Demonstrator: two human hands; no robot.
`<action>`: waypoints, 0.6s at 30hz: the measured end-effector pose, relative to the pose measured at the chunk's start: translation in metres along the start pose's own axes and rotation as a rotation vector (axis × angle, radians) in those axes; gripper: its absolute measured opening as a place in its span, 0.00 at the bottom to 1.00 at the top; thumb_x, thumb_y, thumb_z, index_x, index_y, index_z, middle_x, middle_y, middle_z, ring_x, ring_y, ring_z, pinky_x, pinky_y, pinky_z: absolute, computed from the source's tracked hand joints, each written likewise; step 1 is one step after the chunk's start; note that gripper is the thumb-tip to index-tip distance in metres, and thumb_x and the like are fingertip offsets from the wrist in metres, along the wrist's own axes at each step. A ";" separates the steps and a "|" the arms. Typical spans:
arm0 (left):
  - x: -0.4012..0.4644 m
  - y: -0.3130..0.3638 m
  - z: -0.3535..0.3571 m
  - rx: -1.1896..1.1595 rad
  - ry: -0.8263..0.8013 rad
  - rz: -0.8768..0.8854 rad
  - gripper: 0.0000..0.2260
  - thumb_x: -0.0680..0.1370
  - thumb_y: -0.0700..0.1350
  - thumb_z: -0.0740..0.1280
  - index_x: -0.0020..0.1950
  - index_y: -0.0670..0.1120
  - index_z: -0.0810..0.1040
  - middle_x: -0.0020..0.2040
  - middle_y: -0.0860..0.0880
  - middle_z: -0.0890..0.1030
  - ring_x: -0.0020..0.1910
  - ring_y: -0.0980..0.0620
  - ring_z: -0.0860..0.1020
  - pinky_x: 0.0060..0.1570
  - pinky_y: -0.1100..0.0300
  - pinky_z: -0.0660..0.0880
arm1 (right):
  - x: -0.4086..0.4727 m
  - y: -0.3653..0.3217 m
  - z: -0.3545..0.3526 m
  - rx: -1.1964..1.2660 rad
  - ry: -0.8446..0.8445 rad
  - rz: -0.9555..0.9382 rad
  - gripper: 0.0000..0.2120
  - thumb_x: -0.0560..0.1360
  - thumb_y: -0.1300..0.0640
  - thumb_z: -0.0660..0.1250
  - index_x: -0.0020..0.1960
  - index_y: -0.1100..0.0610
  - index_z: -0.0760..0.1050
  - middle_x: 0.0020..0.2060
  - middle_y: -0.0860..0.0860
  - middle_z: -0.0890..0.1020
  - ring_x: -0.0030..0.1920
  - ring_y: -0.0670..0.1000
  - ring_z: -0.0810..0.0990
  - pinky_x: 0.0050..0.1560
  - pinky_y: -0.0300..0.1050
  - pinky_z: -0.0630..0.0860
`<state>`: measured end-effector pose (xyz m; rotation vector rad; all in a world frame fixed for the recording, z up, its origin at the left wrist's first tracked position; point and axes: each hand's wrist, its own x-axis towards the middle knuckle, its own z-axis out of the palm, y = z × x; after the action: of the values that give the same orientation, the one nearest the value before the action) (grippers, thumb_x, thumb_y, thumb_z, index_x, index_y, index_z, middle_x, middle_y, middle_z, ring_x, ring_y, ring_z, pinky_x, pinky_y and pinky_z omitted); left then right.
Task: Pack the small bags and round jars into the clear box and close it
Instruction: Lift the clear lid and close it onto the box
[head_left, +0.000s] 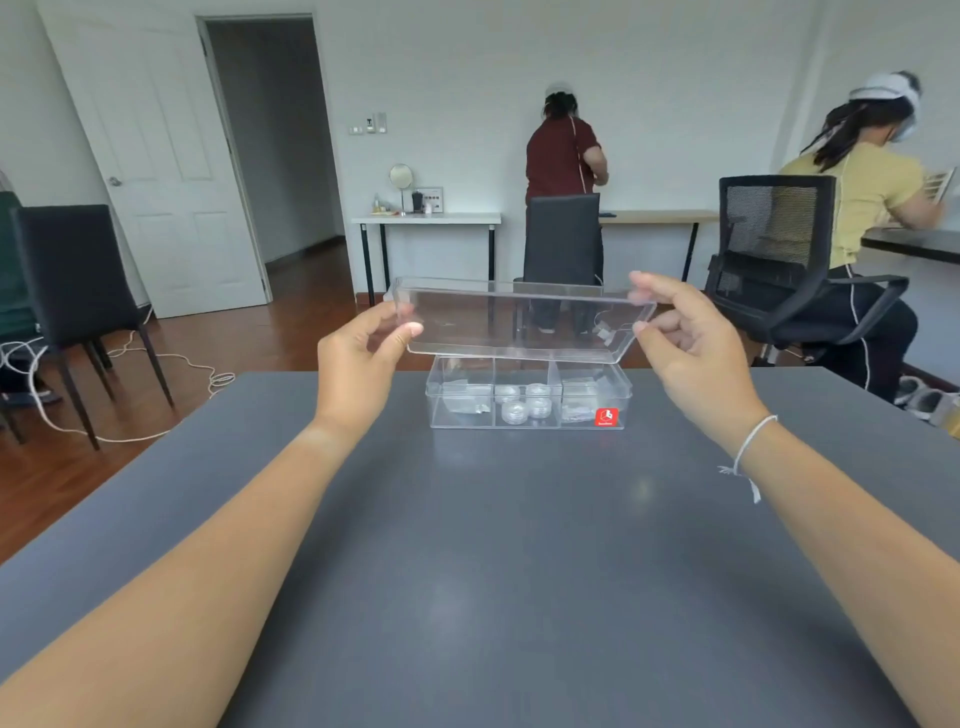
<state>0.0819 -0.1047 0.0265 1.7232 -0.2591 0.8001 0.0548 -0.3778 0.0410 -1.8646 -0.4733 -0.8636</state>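
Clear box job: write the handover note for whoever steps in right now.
Left hand: pinches the left end of the clear plastic lid.
Right hand: pinches the lid's right end.
Lid: held in the air above the clear three-compartment box on the grey table, not seated.
Done: small clear bags lie in the left and right compartments; round clear jars sit in the middle one.
Left: lower the lid onto the box and close it.
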 end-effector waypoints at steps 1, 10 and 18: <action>0.001 0.001 0.004 -0.006 -0.008 -0.007 0.09 0.72 0.41 0.69 0.49 0.53 0.79 0.43 0.52 0.81 0.41 0.55 0.77 0.48 0.70 0.74 | 0.002 0.006 -0.001 -0.001 0.018 0.017 0.24 0.74 0.67 0.61 0.59 0.39 0.69 0.48 0.41 0.76 0.33 0.40 0.73 0.41 0.26 0.71; 0.008 0.000 0.021 -0.092 0.027 -0.076 0.10 0.73 0.43 0.68 0.51 0.56 0.78 0.38 0.51 0.79 0.36 0.53 0.74 0.52 0.48 0.78 | 0.002 0.044 0.011 -0.064 -0.010 0.201 0.23 0.77 0.59 0.60 0.70 0.45 0.62 0.42 0.44 0.79 0.38 0.31 0.73 0.41 0.16 0.65; 0.007 -0.014 0.020 -0.054 0.061 -0.110 0.08 0.74 0.42 0.67 0.51 0.52 0.74 0.37 0.50 0.81 0.36 0.51 0.78 0.52 0.44 0.78 | -0.005 0.043 0.022 0.047 0.048 0.293 0.16 0.76 0.58 0.61 0.64 0.51 0.66 0.36 0.44 0.81 0.41 0.41 0.77 0.55 0.44 0.71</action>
<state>0.1026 -0.1174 0.0176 1.6452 -0.1420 0.7575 0.0873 -0.3761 0.0049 -1.8095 -0.1821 -0.6922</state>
